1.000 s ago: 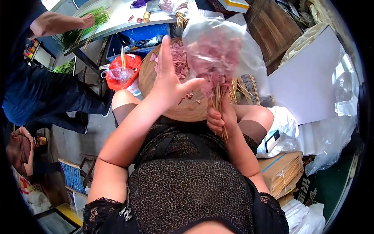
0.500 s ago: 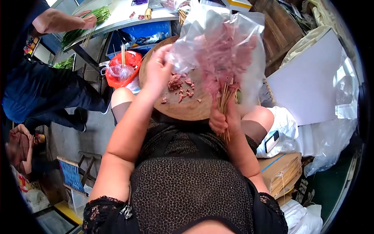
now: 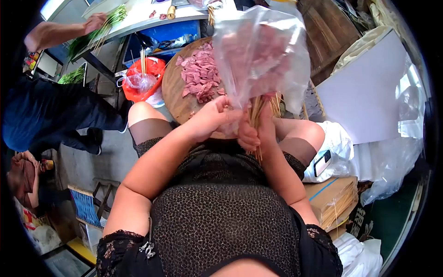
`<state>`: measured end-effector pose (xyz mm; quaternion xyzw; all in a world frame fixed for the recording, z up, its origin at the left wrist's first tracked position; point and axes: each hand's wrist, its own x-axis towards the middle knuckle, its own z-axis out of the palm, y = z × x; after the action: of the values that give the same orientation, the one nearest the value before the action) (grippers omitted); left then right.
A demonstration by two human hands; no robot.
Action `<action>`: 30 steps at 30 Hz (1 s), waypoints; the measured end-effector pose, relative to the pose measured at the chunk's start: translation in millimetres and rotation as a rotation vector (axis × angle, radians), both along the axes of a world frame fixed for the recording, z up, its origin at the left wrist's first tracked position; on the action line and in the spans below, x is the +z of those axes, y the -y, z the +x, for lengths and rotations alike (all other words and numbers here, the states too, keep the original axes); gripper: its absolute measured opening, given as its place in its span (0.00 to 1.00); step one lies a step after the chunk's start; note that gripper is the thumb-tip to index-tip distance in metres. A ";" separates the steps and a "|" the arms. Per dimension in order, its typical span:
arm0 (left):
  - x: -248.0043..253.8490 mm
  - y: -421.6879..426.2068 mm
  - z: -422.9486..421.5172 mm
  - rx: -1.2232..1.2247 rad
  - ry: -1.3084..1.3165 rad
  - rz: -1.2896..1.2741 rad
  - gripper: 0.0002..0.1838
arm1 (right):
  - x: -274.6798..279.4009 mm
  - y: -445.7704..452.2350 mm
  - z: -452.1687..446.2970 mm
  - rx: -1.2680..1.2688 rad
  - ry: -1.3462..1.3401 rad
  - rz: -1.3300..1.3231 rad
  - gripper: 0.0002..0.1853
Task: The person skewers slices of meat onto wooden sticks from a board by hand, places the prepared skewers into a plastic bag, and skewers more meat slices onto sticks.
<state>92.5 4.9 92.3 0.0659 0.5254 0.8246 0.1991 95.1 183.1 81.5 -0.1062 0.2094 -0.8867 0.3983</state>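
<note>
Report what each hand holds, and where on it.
Right hand: a bundle of skewers, by their bare lower part, below the meat. Left hand: at the lower edge of the plastic bag over them; can't tell if it grips.

Two bare hands (image 3: pixel 212 118), one clear plastic bag (image 3: pixel 226 55), one bundle of skewered meat (image 3: pixel 255 115), one round wooden board (image 3: pixel 174 92), one heap of meat pieces (image 3: pixel 201 74). Nearby: at least two other people (image 3: pixel 50 108), one red plastic bag (image 3: pixel 133 92), one blue crate (image 3: pixel 161 34), one phone (image 3: pixel 322 163), two bunches of greens (image 3: pixel 115 16). Bundle's sticks too crowded to count.
</note>
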 end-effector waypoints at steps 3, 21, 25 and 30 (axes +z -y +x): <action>20.8 6.9 -4.2 -0.351 0.181 -0.182 0.19 | 7.8 3.0 9.2 0.073 0.083 0.172 0.35; 25.4 -4.2 -12.6 0.213 -0.218 -0.057 0.12 | 27.5 18.3 9.7 -0.060 -0.429 0.778 0.11; 34.4 -27.4 -0.5 0.337 -0.025 0.012 0.08 | 27.5 28.5 12.9 -0.161 -0.312 0.806 0.14; 51.7 -24.3 -12.0 0.305 -0.191 -0.065 0.07 | 9.6 28.0 10.6 -0.170 -0.074 0.102 0.29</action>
<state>80.5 29.2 144.1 0.0570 0.5723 0.8177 0.0230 105.7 155.2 91.1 -0.1003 0.2773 -0.9008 0.3186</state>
